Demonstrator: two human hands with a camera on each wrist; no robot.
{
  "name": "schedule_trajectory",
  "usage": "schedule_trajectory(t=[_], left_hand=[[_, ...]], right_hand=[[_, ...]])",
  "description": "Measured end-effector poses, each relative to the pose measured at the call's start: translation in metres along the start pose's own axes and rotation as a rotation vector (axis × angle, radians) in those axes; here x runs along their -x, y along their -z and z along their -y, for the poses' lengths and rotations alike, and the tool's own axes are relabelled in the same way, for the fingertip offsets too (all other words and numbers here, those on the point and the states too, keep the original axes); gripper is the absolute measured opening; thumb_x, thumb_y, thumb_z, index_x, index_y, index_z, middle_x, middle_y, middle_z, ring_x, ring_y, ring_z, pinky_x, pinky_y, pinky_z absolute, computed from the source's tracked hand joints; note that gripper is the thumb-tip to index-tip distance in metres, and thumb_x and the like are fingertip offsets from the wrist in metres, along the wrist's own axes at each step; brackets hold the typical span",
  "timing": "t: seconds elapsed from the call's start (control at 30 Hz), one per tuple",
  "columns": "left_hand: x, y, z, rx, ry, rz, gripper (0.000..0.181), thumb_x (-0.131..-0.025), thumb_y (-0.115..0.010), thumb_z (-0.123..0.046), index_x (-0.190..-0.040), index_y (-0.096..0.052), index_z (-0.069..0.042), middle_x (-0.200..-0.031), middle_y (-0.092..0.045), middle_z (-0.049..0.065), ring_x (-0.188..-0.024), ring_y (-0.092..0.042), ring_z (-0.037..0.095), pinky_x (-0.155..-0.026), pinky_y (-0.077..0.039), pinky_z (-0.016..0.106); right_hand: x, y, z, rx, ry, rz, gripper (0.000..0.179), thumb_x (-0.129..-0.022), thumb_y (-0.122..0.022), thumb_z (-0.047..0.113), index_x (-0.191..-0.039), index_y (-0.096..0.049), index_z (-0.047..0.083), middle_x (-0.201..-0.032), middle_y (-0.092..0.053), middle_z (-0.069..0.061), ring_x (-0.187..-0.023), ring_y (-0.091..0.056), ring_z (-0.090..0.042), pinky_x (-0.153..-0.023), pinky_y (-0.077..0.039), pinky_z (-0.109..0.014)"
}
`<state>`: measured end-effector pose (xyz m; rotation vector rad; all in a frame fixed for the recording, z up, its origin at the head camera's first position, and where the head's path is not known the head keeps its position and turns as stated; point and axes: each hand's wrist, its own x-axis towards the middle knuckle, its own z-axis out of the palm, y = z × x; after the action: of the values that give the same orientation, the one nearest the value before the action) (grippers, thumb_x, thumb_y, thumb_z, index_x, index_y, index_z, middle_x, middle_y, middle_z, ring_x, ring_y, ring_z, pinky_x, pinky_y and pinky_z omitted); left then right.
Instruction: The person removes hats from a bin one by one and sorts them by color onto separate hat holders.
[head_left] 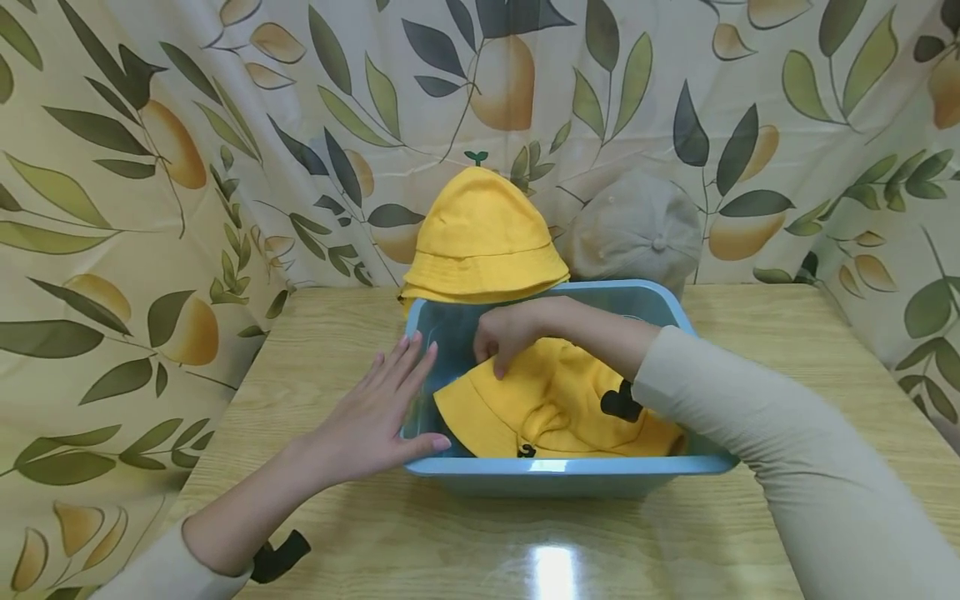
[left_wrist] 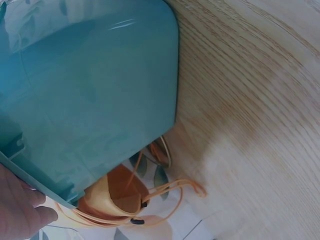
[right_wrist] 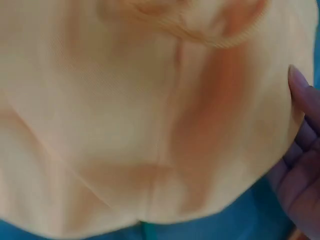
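Observation:
A yellow bucket hat (head_left: 555, 383) with a cord lies inside the blue plastic bin (head_left: 525, 467). My right hand (head_left: 512, 332) reaches into the bin and pinches the hat's edge. In the right wrist view the thumb lies over the edge of the hat (right_wrist: 120, 120), with the fingers of the right hand (right_wrist: 300, 165) below it. My left hand (head_left: 386, 408) is at the bin's left rim, fingers straight and spread. The left wrist view shows that hand (left_wrist: 22, 210) at the rim, beside the bin's outer wall (left_wrist: 100, 90).
Behind the bin, a stack of yellow bucket hats (head_left: 483, 242) with a green sprout on top stands at the left. A pale cap (head_left: 641, 225) is beside it, partly behind the rim. Patterned curtains (head_left: 360, 100) enclose the wooden table (head_left: 337, 533).

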<state>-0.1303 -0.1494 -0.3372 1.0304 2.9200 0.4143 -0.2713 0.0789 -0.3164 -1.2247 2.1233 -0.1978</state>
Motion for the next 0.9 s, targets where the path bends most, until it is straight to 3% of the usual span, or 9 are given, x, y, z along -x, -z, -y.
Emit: schedule_trajectory(t=[0.13, 0.33, 0.67, 0.9], left_hand=[[0.0, 0.0, 0.0, 0.011, 0.004, 0.0, 0.093, -0.088, -0.046, -0.064, -0.153, -0.003, -0.014, -0.16, 0.003, 0.01, -0.146, 0.007, 0.021, -0.116, -0.008, 0.051], [0.0, 0.0, -0.001, 0.014, -0.005, -0.009, 0.094, -0.088, -0.047, -0.065, -0.153, -0.004, -0.012, -0.159, 0.0, 0.012, -0.146, 0.003, 0.025, -0.116, -0.009, 0.052], [-0.002, 0.003, -0.001, 0.009, 0.015, 0.011, 0.093, -0.088, -0.047, -0.063, -0.153, -0.002, -0.014, -0.159, 0.003, 0.012, -0.146, 0.007, 0.02, -0.117, -0.008, 0.049], [-0.002, 0.006, -0.001, 0.072, 0.04, 0.037, 0.092, -0.088, -0.048, -0.064, -0.153, -0.002, -0.018, -0.159, 0.004, 0.011, -0.146, 0.007, 0.022, -0.114, -0.019, 0.051]], right_hand=[[0.018, 0.008, 0.006, -0.055, 0.021, 0.021, 0.006, -0.08, -0.07, 0.002, -0.079, -0.066, 0.006, -0.067, -0.052, 0.007, -0.061, -0.043, -0.007, -0.059, -0.037, -0.019], [0.046, 0.019, 0.011, -0.141, 0.077, 0.026, 0.006, -0.082, -0.07, 0.004, -0.08, -0.064, 0.003, -0.067, -0.05, 0.006, -0.061, -0.043, -0.007, -0.06, -0.038, -0.02], [0.086, 0.041, 0.016, -0.317, 0.154, -0.079, 0.011, -0.086, -0.068, 0.01, -0.083, -0.063, 0.001, -0.073, -0.054, 0.001, -0.067, -0.048, -0.01, -0.063, -0.04, -0.022], [0.104, 0.049, 0.02, -0.35, 0.115, -0.168, 0.011, -0.086, -0.07, 0.011, -0.087, -0.065, 0.001, -0.076, -0.058, -0.002, -0.072, -0.053, -0.013, -0.068, -0.046, -0.025]])
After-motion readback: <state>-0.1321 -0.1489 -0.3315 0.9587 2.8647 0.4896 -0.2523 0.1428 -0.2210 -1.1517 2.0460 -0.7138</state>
